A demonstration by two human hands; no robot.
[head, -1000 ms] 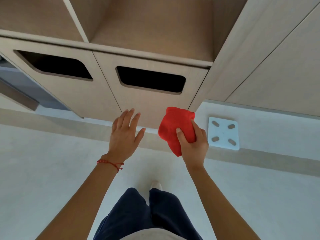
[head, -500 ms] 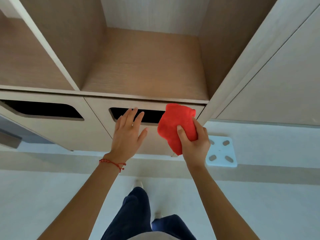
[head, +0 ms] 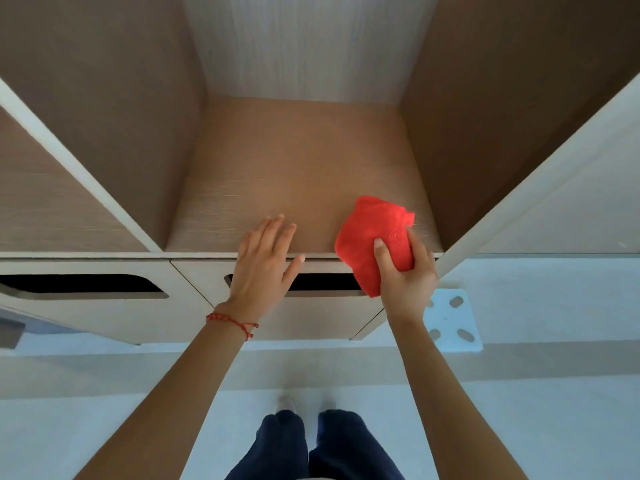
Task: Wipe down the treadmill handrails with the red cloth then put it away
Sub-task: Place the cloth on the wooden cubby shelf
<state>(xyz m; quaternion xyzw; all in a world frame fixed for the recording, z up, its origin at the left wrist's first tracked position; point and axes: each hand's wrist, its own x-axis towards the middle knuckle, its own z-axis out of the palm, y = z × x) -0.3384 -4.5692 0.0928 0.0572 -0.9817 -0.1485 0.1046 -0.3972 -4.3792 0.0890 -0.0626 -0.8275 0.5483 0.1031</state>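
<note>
Head view. The red cloth (head: 375, 237) is held bunched in the right hand (head: 405, 275), whose fingers (head: 382, 254) are closed around its lower right part; the thumb is pressed across the front of the cloth. Most of the cloth projects up and to the left of these fingers, over the front edge of the shelf (head: 301, 174), with its lower end hanging in front of the drawer (head: 311, 317) slot below. Whether the cloth touches the shelf cannot be told. The left hand (head: 263, 268) is seen flat and empty, its fingers (head: 273, 230) spread and extended over the same front edge, just left of the cloth and apart from it. A red bracelet (head: 232, 322) is worn on the left wrist. Below and to the right of the right-hand fingers, a white scale (head: 453, 320) is seen on the floor (head: 554, 393), partly hidden by the right forearm. A second drawer (head: 86, 306) lies well to the left of the left-hand fingers.
</note>
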